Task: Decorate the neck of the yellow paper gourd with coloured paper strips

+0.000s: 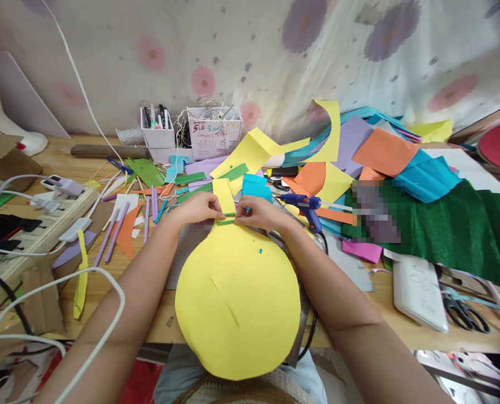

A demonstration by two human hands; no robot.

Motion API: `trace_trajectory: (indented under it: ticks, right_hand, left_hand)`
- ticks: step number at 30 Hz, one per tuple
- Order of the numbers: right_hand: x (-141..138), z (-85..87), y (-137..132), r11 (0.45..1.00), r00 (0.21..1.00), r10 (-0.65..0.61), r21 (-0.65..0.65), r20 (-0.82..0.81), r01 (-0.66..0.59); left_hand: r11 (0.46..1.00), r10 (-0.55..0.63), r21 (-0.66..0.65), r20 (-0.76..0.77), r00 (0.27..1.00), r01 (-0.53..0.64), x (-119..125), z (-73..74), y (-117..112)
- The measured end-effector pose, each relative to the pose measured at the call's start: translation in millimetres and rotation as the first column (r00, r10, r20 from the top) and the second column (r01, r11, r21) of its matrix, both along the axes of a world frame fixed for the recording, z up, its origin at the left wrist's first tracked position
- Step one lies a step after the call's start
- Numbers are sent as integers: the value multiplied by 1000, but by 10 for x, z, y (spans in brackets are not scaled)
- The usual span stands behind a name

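Note:
A large yellow paper shape (238,297), round with a narrow neck at its far end, lies on the wooden table in front of me. A thin green paper strip (226,221) crosses the neck. My left hand (199,209) pinches the strip's left end at the neck. My right hand (258,213) pinches its right end, fingers closed. Both hands meet at the neck, with blue folded paper (256,187) just beyond them.
A blue glue gun (304,205) lies right of my hands. Coloured paper sheets and green felt (452,230) pile at the right. Scissors (464,314) and a white box (418,292) sit near the right edge. A power strip (43,219) with cables and purple strips lies left. Pen holders (157,132) stand behind.

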State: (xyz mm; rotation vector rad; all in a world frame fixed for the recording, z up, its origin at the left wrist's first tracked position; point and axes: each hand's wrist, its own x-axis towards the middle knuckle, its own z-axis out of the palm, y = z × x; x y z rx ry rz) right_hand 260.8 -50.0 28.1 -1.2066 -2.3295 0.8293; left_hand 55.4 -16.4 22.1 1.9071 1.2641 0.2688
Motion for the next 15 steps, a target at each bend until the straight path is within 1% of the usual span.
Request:
trace_trajectory:
  ticks: [8,15]
  right_hand:
    - [6,12,-10,1000,1000,-4,3,-7,4]
    - [19,56,-18,1000,1000,0,1,-6,0]
  left_hand:
    - [1000,-1,27,-17,1000,2,9,40,-11]
    - [995,-16,95,2,1000,16,-28,51,0]
